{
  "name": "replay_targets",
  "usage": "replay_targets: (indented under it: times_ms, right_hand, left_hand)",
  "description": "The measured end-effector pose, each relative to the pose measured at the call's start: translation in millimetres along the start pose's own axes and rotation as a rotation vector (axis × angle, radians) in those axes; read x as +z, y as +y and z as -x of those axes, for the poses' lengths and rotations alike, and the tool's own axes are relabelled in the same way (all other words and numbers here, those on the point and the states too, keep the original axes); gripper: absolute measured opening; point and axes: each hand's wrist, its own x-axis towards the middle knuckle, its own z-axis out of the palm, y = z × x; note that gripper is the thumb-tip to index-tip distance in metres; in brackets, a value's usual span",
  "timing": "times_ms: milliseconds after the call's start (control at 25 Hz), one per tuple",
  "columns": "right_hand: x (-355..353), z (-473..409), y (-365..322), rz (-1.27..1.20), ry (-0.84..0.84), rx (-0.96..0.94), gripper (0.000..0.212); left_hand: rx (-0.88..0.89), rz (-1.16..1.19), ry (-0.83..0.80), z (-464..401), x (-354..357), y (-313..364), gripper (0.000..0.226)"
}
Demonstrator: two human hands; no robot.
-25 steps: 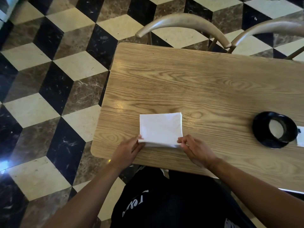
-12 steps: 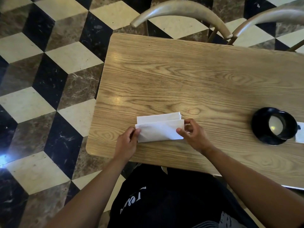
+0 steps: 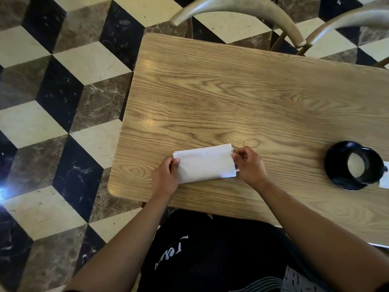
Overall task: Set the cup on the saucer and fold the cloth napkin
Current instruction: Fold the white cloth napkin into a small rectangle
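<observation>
A white cloth napkin (image 3: 205,164) lies folded into a narrow rectangle near the front left of the wooden table (image 3: 242,98). My left hand (image 3: 165,178) pinches its left end and my right hand (image 3: 249,165) pinches its right end. At the far right stands a black cup (image 3: 365,166) with a pale inside, sitting on a black saucer (image 3: 336,153).
Two curved wooden chair backs (image 3: 242,11) stand behind the table's far edge. A white object (image 3: 385,180) pokes in at the right edge beside the saucer. A checkered marble floor (image 3: 63,102) lies to the left. My dark-clothed lap is under the front edge.
The napkin's near edge was lifted and laid over onto its far edge, halving it from a square to a narrow strip. Both hands moved away from me with that edge.
</observation>
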Motion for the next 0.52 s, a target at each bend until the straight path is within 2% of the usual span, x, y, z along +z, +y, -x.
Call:
replay_targets:
  times_ms: [280, 440, 520]
  right_hand:
    - [2, -2, -3, -0.014, 0.035, 0.009, 0.013]
    - [11, 4, -5, 0.106, 0.122, -0.027, 0.016]
    - [18, 10, -2, 0.197, 0.227, -0.112, 0.021]
  left_hand:
    - [0.019, -0.116, 0.017, -8, 5, 0, 0.044]
    - [0.023, -0.155, 0.106, -9, 7, -2, 0.041]
    - [0.087, -0.178, 0.177, -5, 6, -4, 0.04]
